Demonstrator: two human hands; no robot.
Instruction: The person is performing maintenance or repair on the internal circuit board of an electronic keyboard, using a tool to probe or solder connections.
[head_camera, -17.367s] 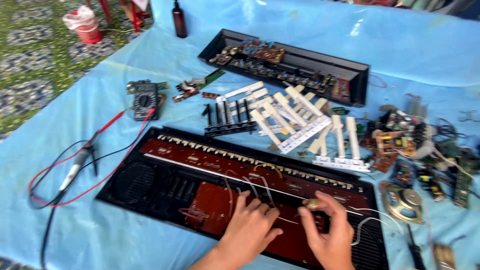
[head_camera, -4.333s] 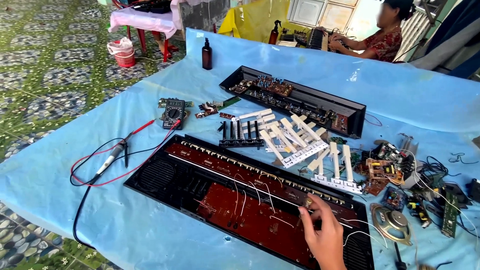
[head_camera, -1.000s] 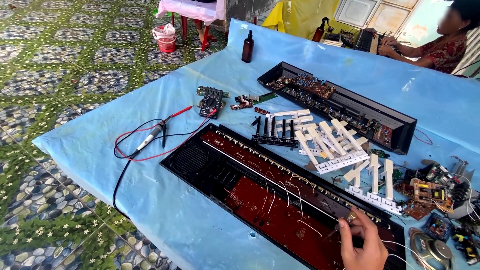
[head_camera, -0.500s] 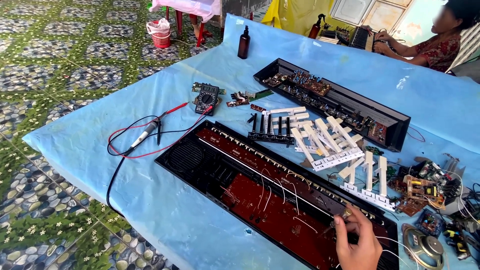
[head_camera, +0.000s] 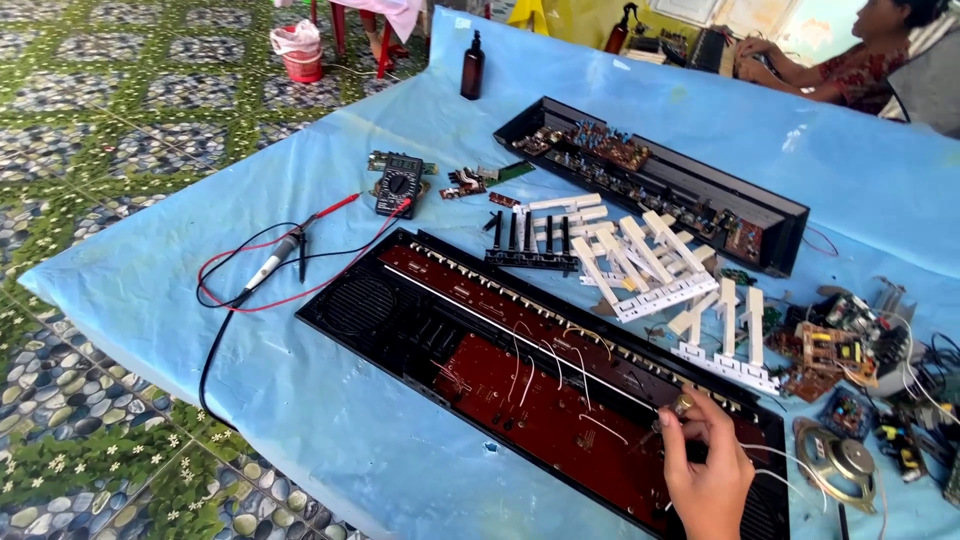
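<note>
Since half a second ago the right hand (head_camera: 705, 480) has barely shifted along the keyboard case (head_camera: 540, 365); it stays at the near right end, and the view has only swung a little, so the bottle (head_camera: 472, 65) and the red bucket (head_camera: 301, 52) sit nearer the top edge.

The case lies open on the blue-covered bench (head_camera: 150, 270), its dark red circuit board (head_camera: 530, 385) facing up with thin white wires (head_camera: 520, 345) looping across it. The hand's fingers (head_camera: 690, 430) are pinched together on a small metal-tipped tool (head_camera: 675, 412), seemingly a screwdriver, whose tip rests on the board near the right end. The left hand is out of view.

A slip of that tip could, in my judgement, scratch the board or snag a nearby white wire and pull it from its joint. With only one hand seen on the case, a hard push might also skid it over the smooth sheet.

Beyond the case lie loose white key strips (head_camera: 640, 265) and black keys (head_camera: 525, 245). A second black housing (head_camera: 660, 180) sits behind them. A multimeter (head_camera: 400, 185) with red and black leads (head_camera: 270, 265) lies to the left. Small boards and a speaker (head_camera: 845, 460) crowd the right. Another person sits at the far corner.
</note>
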